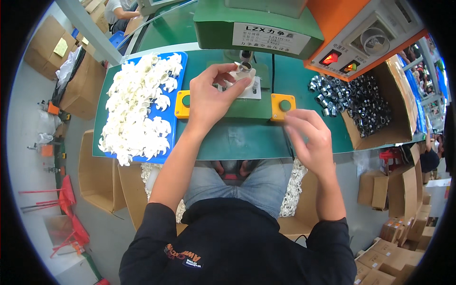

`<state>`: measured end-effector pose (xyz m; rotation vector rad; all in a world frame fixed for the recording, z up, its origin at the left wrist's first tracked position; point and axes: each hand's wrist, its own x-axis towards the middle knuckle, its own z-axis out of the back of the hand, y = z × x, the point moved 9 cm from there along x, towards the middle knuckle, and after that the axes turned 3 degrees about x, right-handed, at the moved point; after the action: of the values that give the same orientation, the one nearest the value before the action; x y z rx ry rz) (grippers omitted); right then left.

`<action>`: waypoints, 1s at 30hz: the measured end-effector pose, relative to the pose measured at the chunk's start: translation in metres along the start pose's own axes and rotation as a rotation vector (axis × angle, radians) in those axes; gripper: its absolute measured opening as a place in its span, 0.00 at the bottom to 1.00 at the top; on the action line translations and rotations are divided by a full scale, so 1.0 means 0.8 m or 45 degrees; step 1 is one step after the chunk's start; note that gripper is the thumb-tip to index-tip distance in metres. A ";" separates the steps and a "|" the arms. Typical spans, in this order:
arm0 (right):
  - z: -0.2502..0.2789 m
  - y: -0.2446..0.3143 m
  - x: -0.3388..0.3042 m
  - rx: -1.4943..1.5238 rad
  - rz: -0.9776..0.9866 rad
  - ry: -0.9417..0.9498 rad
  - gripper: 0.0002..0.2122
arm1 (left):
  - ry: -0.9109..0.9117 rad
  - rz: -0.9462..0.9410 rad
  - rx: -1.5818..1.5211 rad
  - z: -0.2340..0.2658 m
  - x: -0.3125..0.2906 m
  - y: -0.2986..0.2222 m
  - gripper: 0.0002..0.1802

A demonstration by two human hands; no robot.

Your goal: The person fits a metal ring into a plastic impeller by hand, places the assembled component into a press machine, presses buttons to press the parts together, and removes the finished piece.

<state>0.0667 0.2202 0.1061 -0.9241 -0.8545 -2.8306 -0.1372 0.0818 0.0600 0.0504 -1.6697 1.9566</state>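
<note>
My left hand (211, 97) reaches under the press head, its thumb and fingers closed around a white plastic part (243, 81). A shiny metal ring (245, 67) sits at the top of that part, just below the press ram (245, 55). My right hand (312, 140) is beside the right yellow button box (278, 114) with its green button. Its fingers are slightly bent and apart from the thumb, with nothing seen in them. Another yellow button box (180, 108) stands by my left wrist, partly covered by the forearm.
A blue tray (179, 71) heaped with white curved parts lies at the left of the green table (223, 142). On the right, metal rings (332, 95) spill from a tipped cardboard box (399, 114). An orange control box (365, 38) overhangs them. Cardboard boxes flank my legs.
</note>
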 end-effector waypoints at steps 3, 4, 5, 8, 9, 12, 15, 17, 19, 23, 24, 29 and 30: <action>-0.002 -0.008 -0.005 0.015 -0.028 0.015 0.10 | 0.013 0.075 -0.106 -0.005 0.005 0.001 0.25; -0.002 -0.009 -0.006 0.018 -0.025 0.015 0.10 | 0.011 0.073 -0.103 -0.006 0.005 0.001 0.25; -0.002 -0.011 -0.006 0.020 -0.029 0.020 0.09 | 0.022 0.099 -0.164 -0.009 0.003 0.003 0.24; -0.005 -0.014 -0.008 0.033 -0.027 0.028 0.09 | 0.026 0.117 -0.291 -0.015 0.002 0.011 0.24; -0.004 -0.014 -0.009 0.033 -0.029 0.031 0.09 | 0.027 0.111 -0.365 -0.017 0.001 0.011 0.24; -0.002 -0.016 -0.013 0.040 -0.050 0.041 0.09 | 0.066 0.145 -0.299 -0.020 0.002 0.009 0.23; 0.001 -0.020 -0.017 0.034 -0.053 0.024 0.09 | 0.060 0.014 -0.107 -0.019 0.006 0.001 0.23; 0.003 -0.022 -0.019 0.040 -0.061 0.020 0.09 | 0.050 -0.028 -0.040 -0.016 0.005 -0.005 0.23; 0.005 -0.023 -0.022 0.043 -0.068 0.015 0.08 | 0.041 -0.071 0.025 -0.013 0.005 -0.007 0.23; 0.007 -0.023 -0.026 0.045 -0.070 0.013 0.08 | -0.016 -0.179 0.027 -0.006 0.006 -0.008 0.23; 0.007 -0.022 -0.026 0.052 -0.069 0.018 0.08 | -0.040 -0.196 0.020 -0.003 0.007 -0.010 0.23; 0.009 -0.022 -0.033 0.039 -0.070 0.028 0.08 | 0.022 -0.279 0.062 -0.011 0.007 -0.028 0.20; 0.009 -0.021 -0.034 0.040 -0.070 0.028 0.08 | 0.015 -0.282 0.054 -0.011 0.008 -0.028 0.20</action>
<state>0.0893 0.2349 0.0877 -0.8778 -0.9338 -2.8589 -0.1298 0.0937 0.0801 0.2294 -1.5440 1.8215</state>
